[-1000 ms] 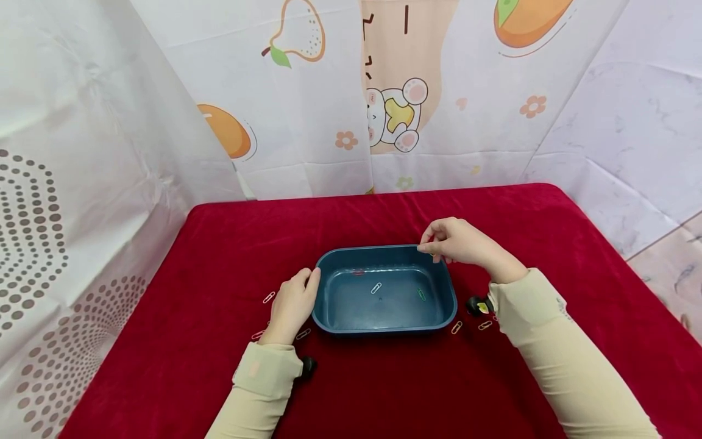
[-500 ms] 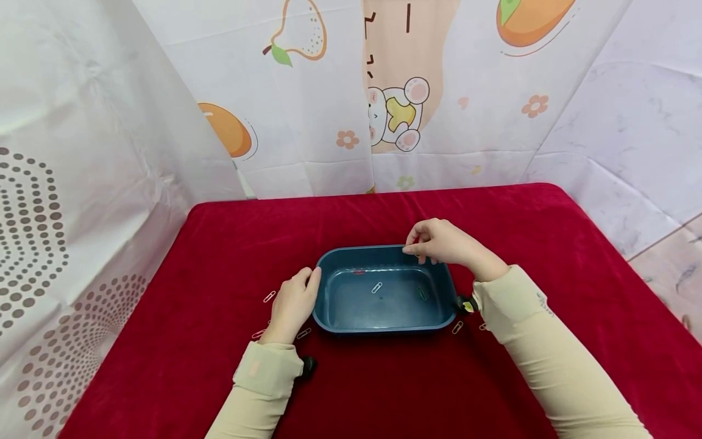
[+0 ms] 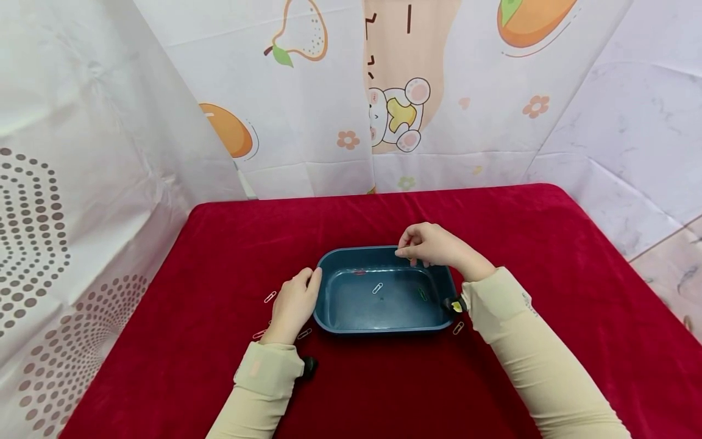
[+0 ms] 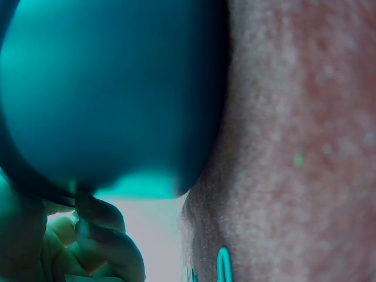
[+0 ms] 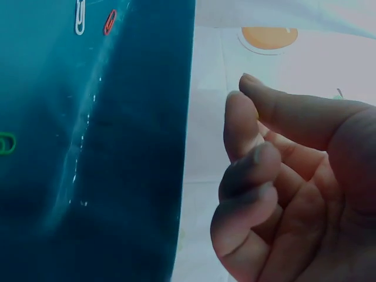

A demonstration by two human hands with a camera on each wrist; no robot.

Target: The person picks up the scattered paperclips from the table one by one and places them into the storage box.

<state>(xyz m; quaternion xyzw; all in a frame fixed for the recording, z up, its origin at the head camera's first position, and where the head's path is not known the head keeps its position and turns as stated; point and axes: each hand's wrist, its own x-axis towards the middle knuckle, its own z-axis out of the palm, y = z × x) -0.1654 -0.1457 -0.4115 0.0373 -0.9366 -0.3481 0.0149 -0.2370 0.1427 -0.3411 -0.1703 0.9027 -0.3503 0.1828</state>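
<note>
Right hand [image 3: 433, 246] is closed in a pinch on a barely visible yellow item [image 5: 257, 116], seemingly a paper clip, over the blue tray [image 3: 395, 314]; likely light and springy, it should be gripped at one end.

Fingers [image 5: 239, 126] pinch yellow bit [image 5: 257, 116] beside tray [image 5: 135, 147] holding paperclips [image 5: 110, 22].

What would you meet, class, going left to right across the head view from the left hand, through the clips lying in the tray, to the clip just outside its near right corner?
Left hand, red clip, white clip, green clip, outer clip. Right hand left out: it overlaps the green clip's place.
</note>
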